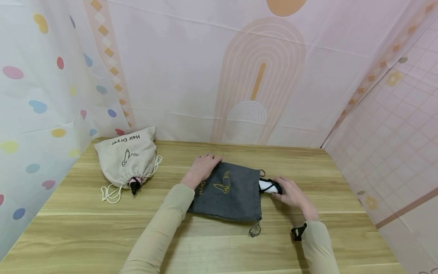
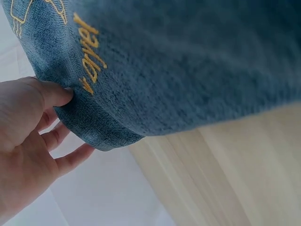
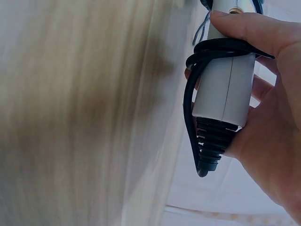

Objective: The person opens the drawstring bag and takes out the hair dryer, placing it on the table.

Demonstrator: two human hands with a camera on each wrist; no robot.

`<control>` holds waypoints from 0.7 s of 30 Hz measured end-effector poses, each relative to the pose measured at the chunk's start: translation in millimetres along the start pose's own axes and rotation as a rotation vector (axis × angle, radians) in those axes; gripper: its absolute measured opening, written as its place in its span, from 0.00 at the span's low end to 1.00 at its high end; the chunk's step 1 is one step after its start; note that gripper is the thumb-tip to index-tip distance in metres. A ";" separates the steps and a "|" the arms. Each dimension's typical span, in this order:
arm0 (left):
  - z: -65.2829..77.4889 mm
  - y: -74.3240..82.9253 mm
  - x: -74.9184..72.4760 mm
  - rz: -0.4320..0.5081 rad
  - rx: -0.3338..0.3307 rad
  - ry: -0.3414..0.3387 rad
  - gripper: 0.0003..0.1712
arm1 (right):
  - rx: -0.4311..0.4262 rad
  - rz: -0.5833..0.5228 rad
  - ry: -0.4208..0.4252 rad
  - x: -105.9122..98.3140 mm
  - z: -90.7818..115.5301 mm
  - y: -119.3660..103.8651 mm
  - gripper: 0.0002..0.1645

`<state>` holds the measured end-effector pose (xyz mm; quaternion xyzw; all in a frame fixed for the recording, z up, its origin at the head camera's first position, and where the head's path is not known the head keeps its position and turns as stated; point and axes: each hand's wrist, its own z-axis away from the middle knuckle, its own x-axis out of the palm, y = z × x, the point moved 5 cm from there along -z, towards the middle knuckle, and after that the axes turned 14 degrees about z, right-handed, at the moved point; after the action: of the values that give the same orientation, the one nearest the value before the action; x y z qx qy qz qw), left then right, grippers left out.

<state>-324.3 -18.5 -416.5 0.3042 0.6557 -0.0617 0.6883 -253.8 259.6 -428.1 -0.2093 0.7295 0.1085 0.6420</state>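
A dark grey drawstring bag (image 1: 239, 205) with a yellow hair dryer print lies on the table, its opening turned right. At its closed end my left hand (image 1: 204, 167) pinches the cloth, thumb on top and fingers beneath, as the left wrist view shows on the bag's corner (image 2: 101, 127). Out of the opening sticks the white handle (image 3: 221, 92) of a hair dryer; the rest is hidden in the bag. Black cord (image 3: 189, 108) is wound about this handle. My right hand (image 1: 292, 192) grips the handle, thumb on one side and fingers on the other.
On the left of the wooden table (image 1: 219, 251) lies a beige drawstring bag (image 1: 113, 160) marked "Hair Dryer", with a pink-and-black handle end (image 1: 135, 184) poking from its mouth. Patterned curtains (image 1: 171, 76) hang along the back and sides.
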 end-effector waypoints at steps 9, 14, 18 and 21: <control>10.4 4.9 -3.9 -0.016 0.028 0.038 0.14 | -0.012 0.008 0.042 -1.0 0.1 2.6 0.23; 23.1 18.5 -8.8 -0.018 0.057 0.065 0.14 | -0.003 -0.010 0.028 -1.4 0.1 2.4 0.22; 35.4 30.2 -9.7 0.010 0.069 0.016 0.15 | 0.024 -0.023 0.009 -1.0 0.2 4.4 0.23; 45.5 37.5 -5.5 0.073 0.081 -0.096 0.17 | 0.049 -0.034 -0.004 -1.0 -0.1 5.1 0.24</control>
<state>-267.5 -12.7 -400.7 0.3520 0.6075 -0.0775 0.7078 -256.2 264.3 -427.7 -0.2057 0.7270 0.0799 0.6502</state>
